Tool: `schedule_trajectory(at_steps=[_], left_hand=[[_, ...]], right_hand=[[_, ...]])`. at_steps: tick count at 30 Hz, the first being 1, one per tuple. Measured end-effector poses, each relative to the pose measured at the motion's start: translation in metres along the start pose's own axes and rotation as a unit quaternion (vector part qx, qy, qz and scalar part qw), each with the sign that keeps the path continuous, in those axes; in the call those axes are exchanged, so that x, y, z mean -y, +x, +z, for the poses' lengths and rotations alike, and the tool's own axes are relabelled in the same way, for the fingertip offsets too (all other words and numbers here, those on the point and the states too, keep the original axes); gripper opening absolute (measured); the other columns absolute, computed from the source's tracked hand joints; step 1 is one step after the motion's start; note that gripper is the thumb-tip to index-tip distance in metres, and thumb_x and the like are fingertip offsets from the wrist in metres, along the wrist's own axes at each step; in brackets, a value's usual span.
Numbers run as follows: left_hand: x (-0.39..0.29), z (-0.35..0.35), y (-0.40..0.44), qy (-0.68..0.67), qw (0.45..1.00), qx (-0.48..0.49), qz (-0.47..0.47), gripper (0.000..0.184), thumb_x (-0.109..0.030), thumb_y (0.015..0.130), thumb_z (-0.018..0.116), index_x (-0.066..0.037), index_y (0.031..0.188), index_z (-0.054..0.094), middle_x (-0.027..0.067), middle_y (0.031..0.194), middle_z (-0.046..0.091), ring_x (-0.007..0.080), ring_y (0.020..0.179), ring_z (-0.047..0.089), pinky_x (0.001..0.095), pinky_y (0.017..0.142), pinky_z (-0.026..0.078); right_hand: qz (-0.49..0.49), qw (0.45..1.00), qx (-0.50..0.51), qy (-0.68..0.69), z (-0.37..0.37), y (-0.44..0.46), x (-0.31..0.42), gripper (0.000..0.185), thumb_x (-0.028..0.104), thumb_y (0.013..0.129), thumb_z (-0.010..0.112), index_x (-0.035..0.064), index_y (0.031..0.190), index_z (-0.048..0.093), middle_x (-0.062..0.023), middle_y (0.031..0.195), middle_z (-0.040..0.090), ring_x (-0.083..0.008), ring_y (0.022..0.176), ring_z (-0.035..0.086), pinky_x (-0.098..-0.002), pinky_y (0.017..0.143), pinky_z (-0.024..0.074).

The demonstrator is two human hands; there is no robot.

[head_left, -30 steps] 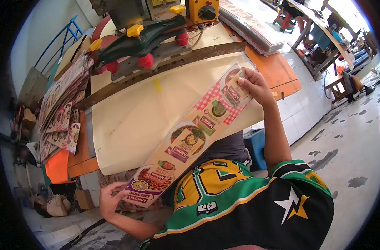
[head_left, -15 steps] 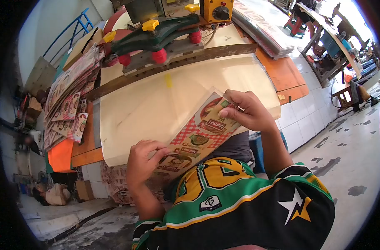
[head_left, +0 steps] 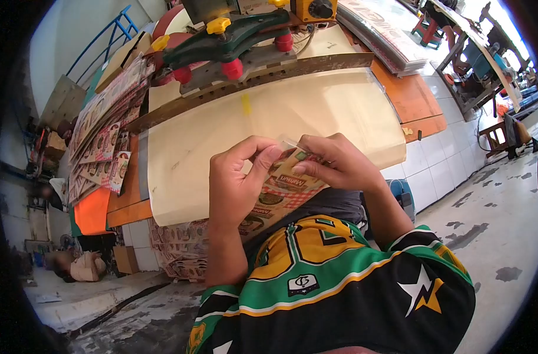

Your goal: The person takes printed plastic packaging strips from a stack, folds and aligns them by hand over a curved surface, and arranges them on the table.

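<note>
A printed plastic packaging sheet [head_left: 280, 187], with food pictures and red-checked patches, slants over my lap at the front edge of the cream-covered worktop [head_left: 198, 147]. My left hand [head_left: 239, 177] pinches its top end between thumb and fingers. Close beside it, my right hand [head_left: 339, 162] grips the same end at the upper right corner, thumb on the printed face. A clear plastic edge [head_left: 288, 143] sticks up between the two hands. The sheet's lower part is partly hidden behind my left hand and wrist.
Beyond the worktop stands a machine with a long metal bar [head_left: 257, 84], a green frame [head_left: 227, 44] and yellow knobs. Piles of printed sheets [head_left: 107, 121] lean at the left, above an orange sheet [head_left: 92, 211]. A plastic-covered stack [head_left: 381, 35] lies at the back right.
My left hand has moved up and right from the sheet's lower edge to its top end, near my right hand. The top end now looks bent between them.
</note>
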State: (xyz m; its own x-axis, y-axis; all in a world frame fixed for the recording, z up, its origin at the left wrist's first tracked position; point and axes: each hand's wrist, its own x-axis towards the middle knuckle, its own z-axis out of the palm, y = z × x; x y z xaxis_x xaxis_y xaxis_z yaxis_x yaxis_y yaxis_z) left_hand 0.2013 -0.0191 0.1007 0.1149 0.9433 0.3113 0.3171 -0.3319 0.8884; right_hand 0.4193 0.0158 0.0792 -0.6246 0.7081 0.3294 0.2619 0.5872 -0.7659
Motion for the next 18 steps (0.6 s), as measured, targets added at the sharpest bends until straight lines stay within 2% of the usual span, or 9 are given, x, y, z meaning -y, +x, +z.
schedule_trajectory(at_steps=[3, 7, 9, 10, 12, 13, 15, 18], left_hand=[[-0.001, 0.009, 0.004, -0.003, 1.000, -0.009, 0.015, 0.020, -0.016, 0.099, 0.065, 0.003, 0.094, 0.070, 0.0047, 0.082, 0.072, 0.0085, 0.078, 0.063, 0.0253, 0.073, 0.050], [0.000, 0.018, 0.003, 0.005, 0.999, -0.025, 0.038, 0.020, -0.015, 0.100, 0.062, 0.003, 0.095, 0.070, 0.0071, 0.086, 0.073, 0.0111, 0.080, 0.067, 0.0261, 0.076, 0.051], [0.002, 0.027, 0.001, 0.048, 0.987, -0.109, 0.111, 0.014, -0.009, 0.099, 0.061, 0.001, 0.093, 0.069, 0.0110, 0.084, 0.071, 0.0224, 0.073, 0.069, 0.0305, 0.069, 0.053], [0.004, 0.030, -0.001, 0.046, 0.987, -0.109, 0.111, 0.014, -0.009, 0.099, 0.061, 0.001, 0.093, 0.069, 0.0110, 0.084, 0.071, 0.0224, 0.073, 0.069, 0.0305, 0.069, 0.053], [0.010, 0.034, -0.006, 0.071, 0.982, -0.146, 0.100, 0.020, -0.011, 0.102, 0.057, 0.003, 0.096, 0.070, 0.0081, 0.087, 0.072, 0.0144, 0.077, 0.068, 0.0275, 0.072, 0.054], [0.014, 0.035, -0.007, 0.070, 0.982, -0.145, 0.100, 0.020, -0.011, 0.102, 0.057, 0.003, 0.096, 0.070, 0.0081, 0.087, 0.072, 0.0144, 0.077, 0.068, 0.0275, 0.072, 0.054], [0.023, 0.037, -0.007, 0.051, 0.975, -0.172, 0.128, 0.022, -0.011, 0.103, 0.054, 0.004, 0.096, 0.069, 0.0086, 0.086, 0.071, 0.0143, 0.076, 0.067, 0.0278, 0.069, 0.055], [0.027, 0.044, -0.012, -0.015, 0.969, -0.215, 0.119, 0.017, -0.006, 0.100, 0.056, 0.004, 0.093, 0.068, 0.0108, 0.083, 0.071, 0.0183, 0.072, 0.067, 0.0283, 0.065, 0.053]], right_hand=[[-0.006, 1.000, -0.001, 0.003, 0.004, -0.001, -0.002, 0.024, 0.025, 0.094, 0.069, 0.0046, 0.095, 0.056, -0.0192, 0.071, 0.060, -0.0421, 0.068, 0.062, -0.0443, 0.058, 0.0464], [0.003, 1.000, -0.008, -0.004, 0.009, -0.002, -0.003, 0.025, 0.025, 0.094, 0.069, 0.0044, 0.095, 0.056, -0.0190, 0.071, 0.060, -0.0426, 0.067, 0.062, -0.0442, 0.058, 0.0465], [-0.004, 0.999, -0.029, 0.026, 0.013, -0.002, -0.003, 0.026, 0.019, 0.092, 0.072, 0.0014, 0.089, 0.052, -0.0162, 0.068, 0.049, -0.0361, 0.059, 0.048, -0.0387, 0.055, 0.0394], [-0.003, 0.999, -0.029, 0.025, 0.015, -0.002, -0.003, 0.026, 0.019, 0.092, 0.072, 0.0014, 0.089, 0.052, -0.0162, 0.068, 0.049, -0.0361, 0.059, 0.048, -0.0387, 0.055, 0.0394], [0.006, 0.998, -0.024, 0.051, 0.018, -0.001, -0.003, 0.023, 0.019, 0.093, 0.071, 0.0007, 0.097, 0.057, -0.0162, 0.071, 0.054, -0.0357, 0.061, 0.051, -0.0373, 0.056, 0.0422], [0.007, 0.998, -0.025, 0.050, 0.021, 0.000, -0.001, 0.023, 0.019, 0.093, 0.071, 0.0007, 0.097, 0.057, -0.0162, 0.071, 0.054, -0.0357, 0.061, 0.051, -0.0373, 0.056, 0.0422], [0.051, 0.992, -0.022, 0.109, 0.024, 0.002, 0.004, 0.032, 0.028, 0.095, 0.067, 0.0027, 0.115, 0.060, -0.0225, 0.086, 0.066, -0.0430, 0.079, 0.065, -0.0440, 0.067, 0.0503], [0.063, 0.992, 0.029, 0.110, 0.024, 0.004, 0.008, 0.035, 0.028, 0.096, 0.065, 0.0022, 0.119, 0.062, -0.0234, 0.089, 0.068, -0.0433, 0.080, 0.065, -0.0445, 0.070, 0.0516]])
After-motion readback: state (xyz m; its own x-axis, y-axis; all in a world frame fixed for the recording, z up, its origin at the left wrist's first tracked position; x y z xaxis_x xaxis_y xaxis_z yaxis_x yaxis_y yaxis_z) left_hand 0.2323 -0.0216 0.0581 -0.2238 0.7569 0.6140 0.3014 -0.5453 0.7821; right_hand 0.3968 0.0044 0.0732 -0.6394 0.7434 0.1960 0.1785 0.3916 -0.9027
